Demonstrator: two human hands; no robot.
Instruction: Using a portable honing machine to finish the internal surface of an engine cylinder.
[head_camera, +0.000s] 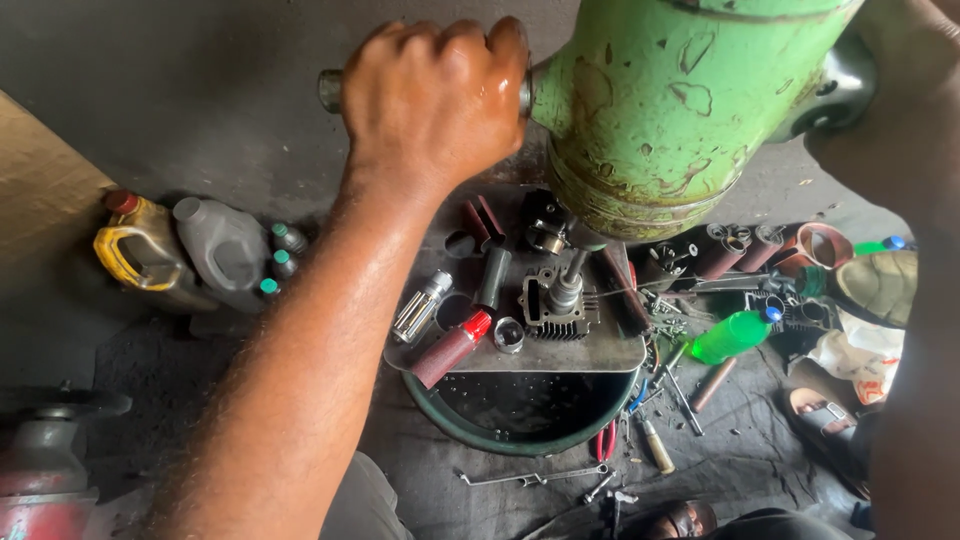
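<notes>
The left hand (435, 95) is closing in a full fist around the steel lever handle (330, 90) of the green press housing (680, 100), in the upper centre of the frame; the handle's long axis is running horizontally, from its rounded end at the upper left toward the housing at the upper right, so the fist is sitting across that axis with the knuckles facing the camera. The right hand (900, 120) is pressing against the far side of the housing at the upper right edge; its fingers are lying out of sight behind the casting, so whether it is gripping or merely bracing cannot be told.

Directly below the housing, in the middle of the frame, a finned engine cylinder (556, 312) is standing on a steel work plate (610, 352) with a spindle tool (570, 280) seated upright in its bore; the tool's long axis is pointing up toward the housing mouth. The left hand is the nearer one to the lever; both hands are well above the cylinder.

The plate is resting over a round green basin (520, 440); a red-capped cylinder (452, 348) is lying on the plate's lower left corner; a green bottle (735, 335) is lying to the right, and a grey jug (225, 245) is standing at the left.
</notes>
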